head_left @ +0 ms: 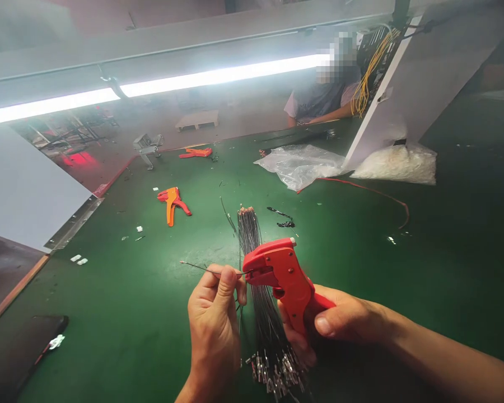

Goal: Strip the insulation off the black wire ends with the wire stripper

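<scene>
Between the thumb and fingers of my left hand is pinched a thin black wire, one end sticking out to the left. Its other end reaches the jaws of a red and orange wire stripper. My right hand is wrapped round the stripper's handles. Below the tool a bundle of black wires lies lengthwise on the green table, copper-coloured ends at the far side and metal terminals at the near side. Part of the bundle is hidden behind the stripper and my right fingers.
Two more orange-red wire strippers, one nearer and one farther, lie on the green table. Clear plastic bags are at the back right, beside a white panel. A dark flat object is at lower left. Across the table sits a person.
</scene>
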Motion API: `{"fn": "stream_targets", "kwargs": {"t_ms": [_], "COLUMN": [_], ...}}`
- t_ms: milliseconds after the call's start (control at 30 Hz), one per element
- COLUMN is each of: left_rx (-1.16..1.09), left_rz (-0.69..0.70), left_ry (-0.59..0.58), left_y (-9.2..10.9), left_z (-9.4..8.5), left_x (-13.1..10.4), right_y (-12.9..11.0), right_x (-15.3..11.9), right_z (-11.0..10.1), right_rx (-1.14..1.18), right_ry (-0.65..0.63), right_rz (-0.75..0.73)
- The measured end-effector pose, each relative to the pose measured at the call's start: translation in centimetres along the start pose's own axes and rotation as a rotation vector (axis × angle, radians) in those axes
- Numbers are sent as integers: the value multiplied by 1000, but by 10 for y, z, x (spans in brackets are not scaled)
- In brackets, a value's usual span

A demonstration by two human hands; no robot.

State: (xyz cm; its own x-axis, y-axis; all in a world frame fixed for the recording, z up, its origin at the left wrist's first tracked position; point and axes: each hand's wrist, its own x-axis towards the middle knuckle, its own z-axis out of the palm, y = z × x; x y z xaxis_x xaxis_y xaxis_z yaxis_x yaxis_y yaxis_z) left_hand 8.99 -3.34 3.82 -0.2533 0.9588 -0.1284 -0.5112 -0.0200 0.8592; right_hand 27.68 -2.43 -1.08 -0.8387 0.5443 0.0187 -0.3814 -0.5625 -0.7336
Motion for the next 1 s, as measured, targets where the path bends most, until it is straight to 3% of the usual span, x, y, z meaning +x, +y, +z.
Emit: {"fn": "stream_targets", "kwargs": {"t_ms": [500,1000], "left_rx": [-6,12], "left_rz": [-134,-89], "left_ry": [43,71], "left_y": [2,-2], "left_z": [5,1], "left_x": [-3,-2], "right_y": [8,9], "right_x": [2,-3], "right_z": [-4,-2], "right_rx": [-61,20], "right_ry": [-17,-33], "right_rz": [-61,-25]}}
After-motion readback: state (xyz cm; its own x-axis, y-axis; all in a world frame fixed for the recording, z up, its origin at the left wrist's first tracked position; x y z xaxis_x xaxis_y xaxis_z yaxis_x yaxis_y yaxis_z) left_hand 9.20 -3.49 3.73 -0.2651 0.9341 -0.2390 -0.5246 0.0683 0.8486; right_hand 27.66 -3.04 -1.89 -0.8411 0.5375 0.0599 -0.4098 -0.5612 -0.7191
